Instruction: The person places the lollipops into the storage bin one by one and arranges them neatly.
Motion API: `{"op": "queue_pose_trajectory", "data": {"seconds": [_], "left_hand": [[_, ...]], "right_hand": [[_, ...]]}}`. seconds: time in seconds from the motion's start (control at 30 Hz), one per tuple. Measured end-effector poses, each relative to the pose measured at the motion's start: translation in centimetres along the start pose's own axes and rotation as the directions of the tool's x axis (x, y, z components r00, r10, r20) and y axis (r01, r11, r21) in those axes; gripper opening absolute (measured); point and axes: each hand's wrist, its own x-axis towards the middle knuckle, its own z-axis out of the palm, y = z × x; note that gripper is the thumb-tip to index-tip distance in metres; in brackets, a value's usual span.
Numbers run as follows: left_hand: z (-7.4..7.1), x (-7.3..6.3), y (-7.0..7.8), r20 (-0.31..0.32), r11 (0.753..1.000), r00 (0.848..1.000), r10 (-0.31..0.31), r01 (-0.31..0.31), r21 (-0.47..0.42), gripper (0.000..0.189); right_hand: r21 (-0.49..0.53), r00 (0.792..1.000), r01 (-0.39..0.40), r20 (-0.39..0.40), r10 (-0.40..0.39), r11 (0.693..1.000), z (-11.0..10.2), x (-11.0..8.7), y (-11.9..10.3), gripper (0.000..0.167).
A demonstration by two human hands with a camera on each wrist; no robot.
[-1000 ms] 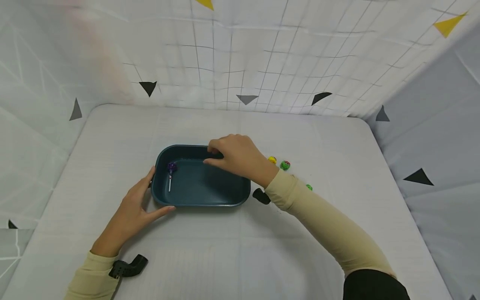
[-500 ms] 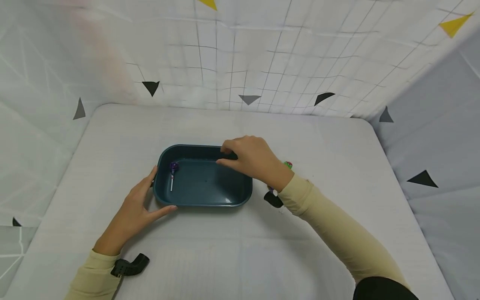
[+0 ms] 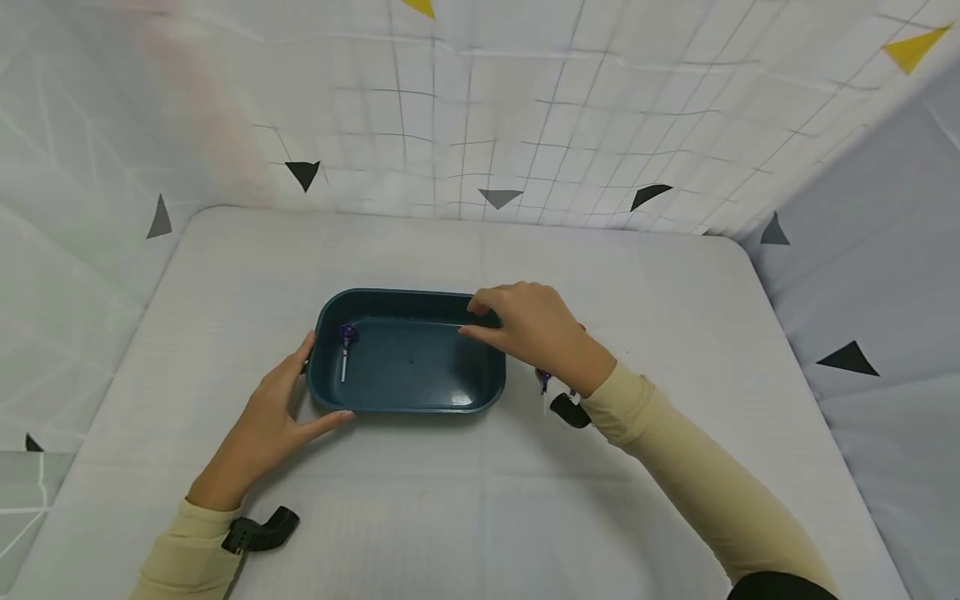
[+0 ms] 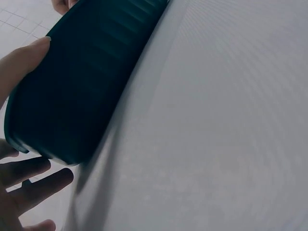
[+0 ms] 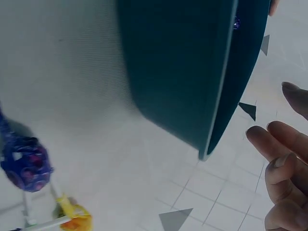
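A dark teal plastic tray (image 3: 412, 396) stands on the white table. Inside it, near the left end, lies a purple lollipop (image 3: 348, 335) with a white stick. My left hand (image 3: 262, 417) rests against the tray's left end, thumb at the near rim and fingers fairly straight along the side. Above the tray's right end hovers my right hand (image 3: 536, 325), holding nothing; its fingers are loosely bent, and the right wrist view shows a gap between thumb and fingers.
Right of the tray, partly under my right wrist, lie more lollipops, among them a purple-wrapped lollipop (image 5: 29, 166) and a yellow-wrapped lollipop (image 5: 74, 219). White cloth walls with black and yellow triangles surround the table (image 3: 420, 525).
My right hand has moved right, from over the tray's middle to its right end, covering the green and yellow lollipops beside it. The left hand and the tray keep their places.
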Motion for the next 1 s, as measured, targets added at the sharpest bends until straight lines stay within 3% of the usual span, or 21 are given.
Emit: {"op": "queue_pose_trajectory", "data": {"seconds": [0.33,1.0], "left_hand": [[0.0,0.1,0.2,-0.003,1.0,1.0,0.005,-0.005,0.008,0.124],[0.1,0.1,-0.2,-0.003,1.0,1.0,0.003,-0.003,0.005,0.124]], "right_hand": [[0.01,0.999,-0.008,-0.039,0.008,1.0,-0.2,-1.5,1.1,0.033],[0.015,0.998,-0.062,-0.013,0.062,0.998,1.1,-4.4,3.7,0.036]]}}
